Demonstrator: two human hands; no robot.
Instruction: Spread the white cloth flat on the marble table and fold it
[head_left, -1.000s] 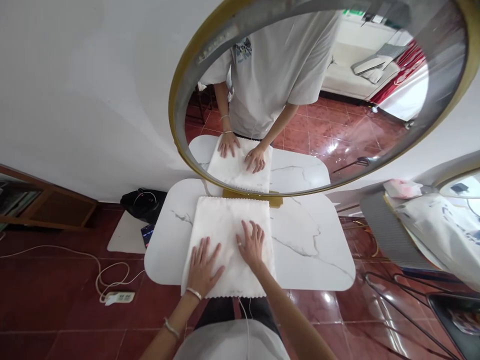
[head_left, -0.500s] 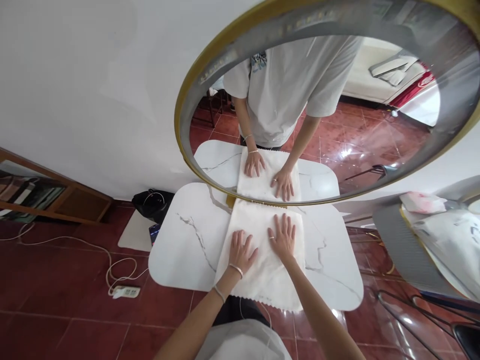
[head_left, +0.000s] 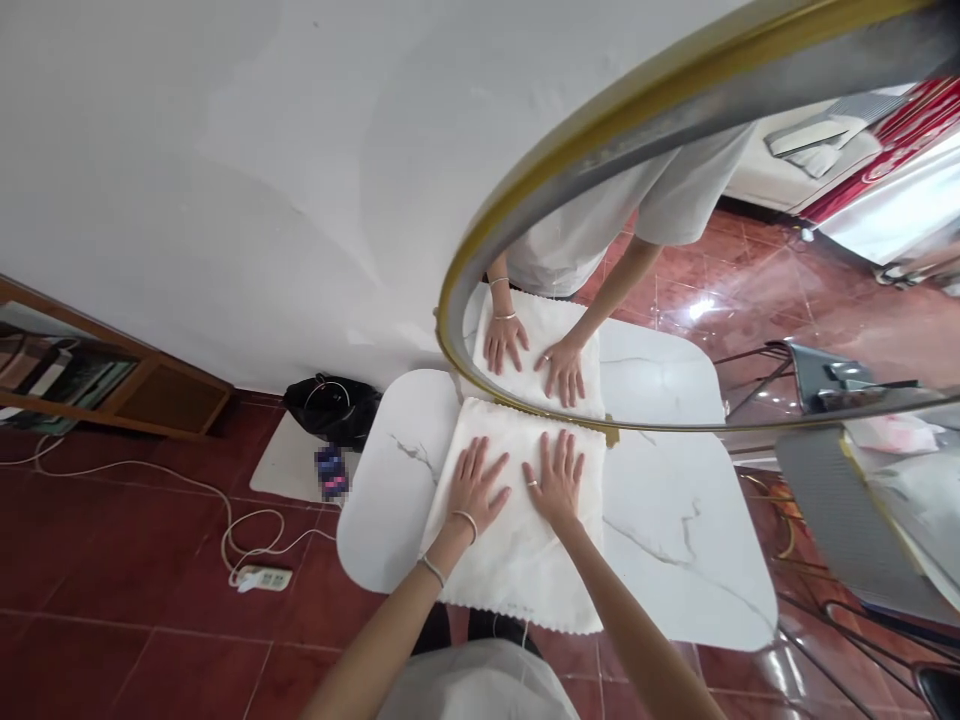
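A white cloth with scalloped edges (head_left: 517,575) lies spread over the middle of a white marble-patterned table (head_left: 690,560), its near edge hanging past the table's front. My left hand (head_left: 478,488) rests flat on the cloth's left part, fingers spread, bracelets on the wrist. On the right part lies my right hand (head_left: 557,478), palm down with fingers apart and a ring on one finger. Neither hand grips anything. Both hands and the cloth are reflected in the mirror (head_left: 660,270) behind the table.
A gold-rimmed mirror leans over the table's far edge. Left on the floor are a black bag (head_left: 334,405), a power strip (head_left: 264,577) with a white cable, and a wooden shelf (head_left: 172,395). At right stands a grey surface (head_left: 840,500) with bags on it.
My view has shifted, so the mirror sits further right. My left hand has moved forward on the cloth, now about level with the right. Both stay flat.
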